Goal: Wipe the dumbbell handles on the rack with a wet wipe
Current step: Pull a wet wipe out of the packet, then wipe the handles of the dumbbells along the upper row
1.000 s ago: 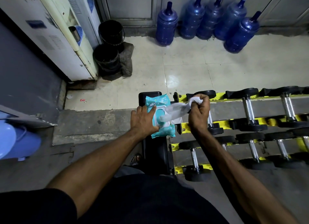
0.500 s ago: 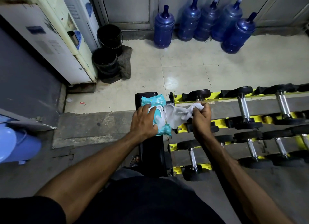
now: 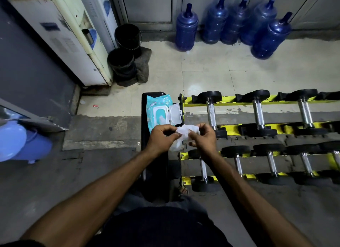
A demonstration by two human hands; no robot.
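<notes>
A white wet wipe (image 3: 184, 132) is crumpled between both hands, held just left of the rack. My left hand (image 3: 161, 138) pinches its left side and my right hand (image 3: 204, 138) pinches its right side. Behind the hands lies a teal wipe pack (image 3: 159, 108) with its white lid flipped open, on a black bench (image 3: 147, 136). The yellow rack (image 3: 230, 104) holds two rows of dumbbells with black heads and chrome handles; the nearest upper handle (image 3: 210, 113) is just right of my right hand.
Several blue water jugs (image 3: 186, 25) stand along the far wall. Two black buckets (image 3: 122, 64) sit beside a white water dispenser (image 3: 60, 33) at the left. A blue tub (image 3: 18, 145) is at the far left. Tiled floor lies beyond the rack.
The wipe has come free of the pack. My left hand left the pack and joined my right hand on the wipe, nearer to me. The open lid now shows.
</notes>
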